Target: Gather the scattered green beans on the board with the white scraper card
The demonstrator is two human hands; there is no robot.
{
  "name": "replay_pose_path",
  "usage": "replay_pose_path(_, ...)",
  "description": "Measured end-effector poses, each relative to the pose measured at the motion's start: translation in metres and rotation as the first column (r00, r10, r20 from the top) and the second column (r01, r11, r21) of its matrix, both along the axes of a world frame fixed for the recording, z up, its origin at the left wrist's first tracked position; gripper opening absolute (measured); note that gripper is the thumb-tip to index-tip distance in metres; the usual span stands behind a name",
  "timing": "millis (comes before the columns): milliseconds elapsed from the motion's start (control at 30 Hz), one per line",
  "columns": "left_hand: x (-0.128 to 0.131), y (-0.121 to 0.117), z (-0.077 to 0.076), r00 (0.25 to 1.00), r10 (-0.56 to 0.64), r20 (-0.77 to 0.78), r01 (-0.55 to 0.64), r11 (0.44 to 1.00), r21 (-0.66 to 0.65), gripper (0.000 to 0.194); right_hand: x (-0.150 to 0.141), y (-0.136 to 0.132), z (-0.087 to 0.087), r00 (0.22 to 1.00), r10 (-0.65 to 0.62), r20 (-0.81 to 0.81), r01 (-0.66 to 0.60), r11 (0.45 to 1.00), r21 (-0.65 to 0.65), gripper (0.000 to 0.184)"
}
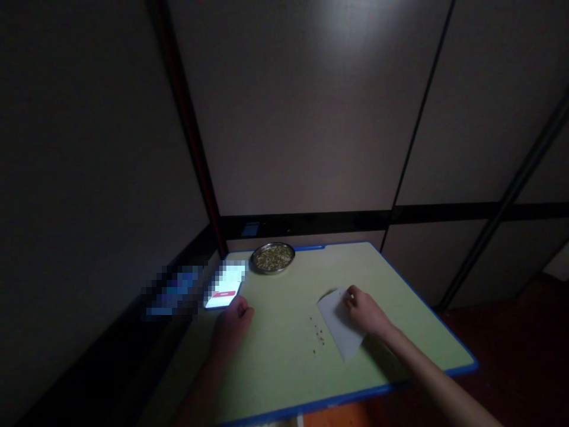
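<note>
My right hand (362, 309) is closed on the edge of a white sheet of paper (340, 323), which is tilted over the right part of the table. Just left of the paper, several small dark bits (320, 335) lie scattered on the tabletop. My left hand (235, 319) is curled near the lit phone (225, 287), its fingertips pressed together; whether anything small is between them I cannot make out. Behind the hands, a round metal plate (272, 270) holds many small greenish and pale pieces.
The pale green table (284, 362) has a blue rim and stands against a panelled wall (302, 118) at the back. A dark glossy band runs along the wall and reflects the phone's glow. Something orange (338, 415) shows below the front edge.
</note>
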State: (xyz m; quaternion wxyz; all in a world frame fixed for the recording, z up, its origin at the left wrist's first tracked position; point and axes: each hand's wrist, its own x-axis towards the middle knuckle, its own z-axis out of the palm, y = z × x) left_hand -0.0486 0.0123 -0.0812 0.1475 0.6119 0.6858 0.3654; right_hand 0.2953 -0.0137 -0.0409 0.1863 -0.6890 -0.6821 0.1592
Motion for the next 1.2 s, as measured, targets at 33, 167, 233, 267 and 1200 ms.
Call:
replay_pose_path(33, 0.0, 0.0, 0.0, 1.0, 0.003, 0.003, -0.003, 1.0, 0.0, 0.011, -0.007, -0.001, -0.003, 1.0, -0.005, -0.01, 0.005, 1.0, 0.0, 0.019)
replay_pose_path(167, -0.002, 0.002, -0.004, 1.0, 0.013, -0.002, -0.013, 1.0, -0.005, 0.011, -0.036, -0.004, -0.01, 0.998, -0.03, -0.059, 0.032, 0.999, 0.016, 0.019)
replay_pose_path(233, -0.003, 0.004, -0.006, 1.0, 0.01, -0.008, -0.01, 1.0, 0.002, 0.011, -0.05, -0.004, -0.01, 0.996, -0.04, -0.074, 0.042, 0.999, 0.03, 0.019)
replay_pose_path(267, -0.004, 0.004, -0.007, 1.0, 0.005, -0.01, -0.005, 1.0, 0.01, 0.011, -0.057, -0.004, -0.01, 0.996, -0.042, -0.079, 0.045, 0.999, 0.031, 0.02)
replay_pose_path(1200, 0.015, 0.001, 0.025, 0.951, -0.104, 0.29, 0.036, 0.973, 0.229, 0.006, -0.045, 0.009, 0.038, 0.882, 0.278, -0.38, -0.187, 0.948, 0.259, 0.026)
